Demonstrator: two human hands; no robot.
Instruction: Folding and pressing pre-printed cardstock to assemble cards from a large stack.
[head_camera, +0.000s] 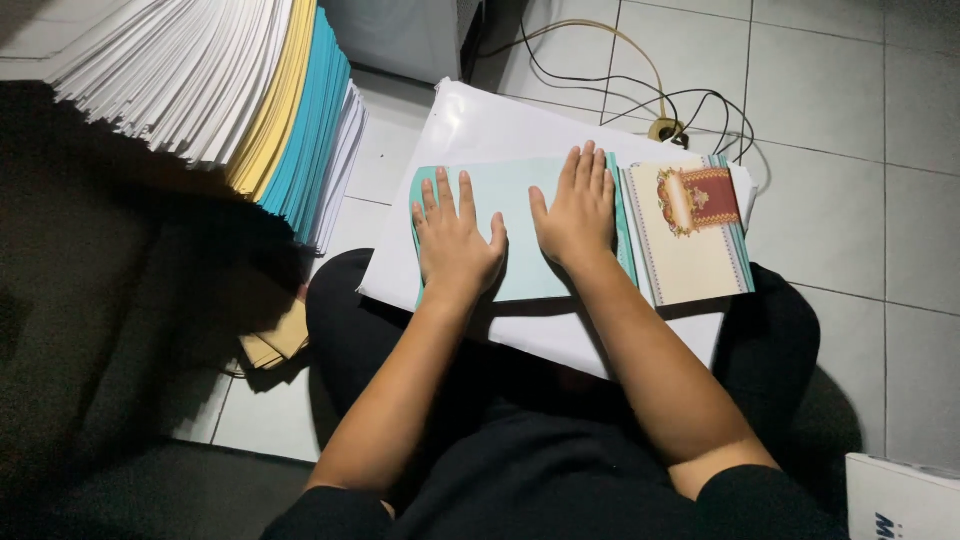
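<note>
Pressing flat on teal card, both hands palm down, fingers spread, no pinch. Left hand on card's left part, right hand on right part, near fold edge. Card lies in frame centre on white board over lap, long axis left-right. Ornate card just right of right hand, nearer to it. Paper stack upper left, well apart.

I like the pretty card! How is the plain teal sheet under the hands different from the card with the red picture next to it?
The teal sheet is plain; the decorated card is cream with a red and gold emblem. The left hand and right hand press flat on the teal sheet; the card lies untouched. Both rest on the white board.
</note>
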